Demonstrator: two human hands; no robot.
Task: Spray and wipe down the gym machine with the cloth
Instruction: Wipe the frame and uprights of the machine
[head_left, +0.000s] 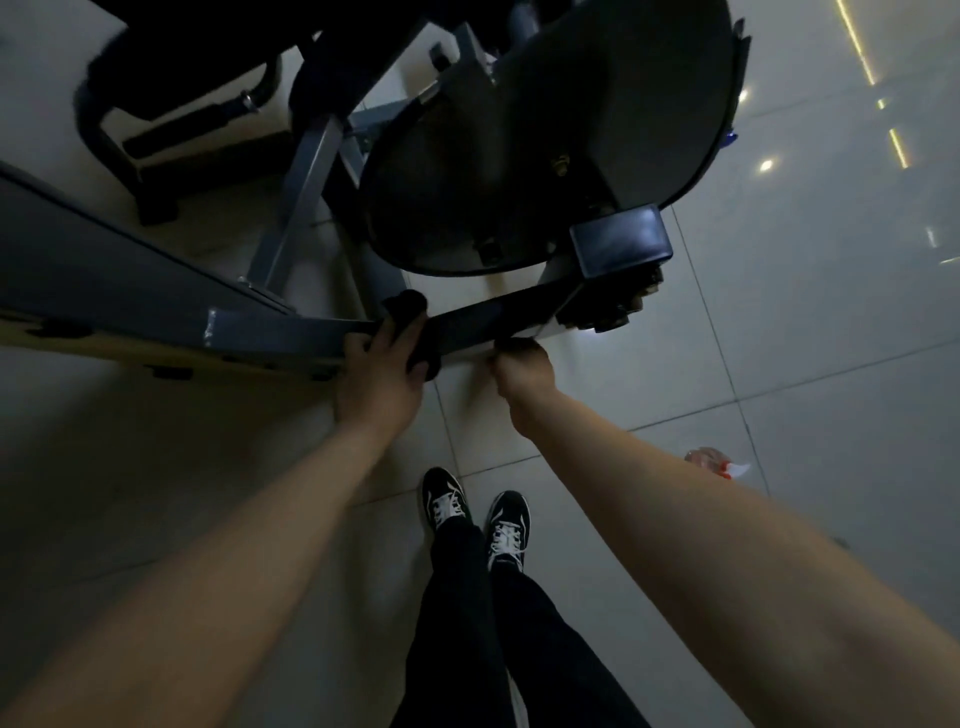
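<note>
left hand (375, 371) clasps dark bunched cloth (410, 332) on grey steel machine bar (291, 330) | right hand (522, 371) curled closed under bar, contents unclear

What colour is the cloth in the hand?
Black. The cloth shows in the head view, wrapped over the machine's bar under the left hand.

Gym machine (519, 156) stands on the floor (805, 338) at the far side, its low base bar (291, 332) running left to right in front of the disc housing (545, 135). Cloth (410, 332) wraps over the bar near its middle, left hand (376, 376) on it. Right hand (522, 371) just right, at the bar's near edge. Spray bottle (714, 462) lies on the floor, right of the right forearm. Shoes (475, 512) on the floor nearest, between both arms.
</note>
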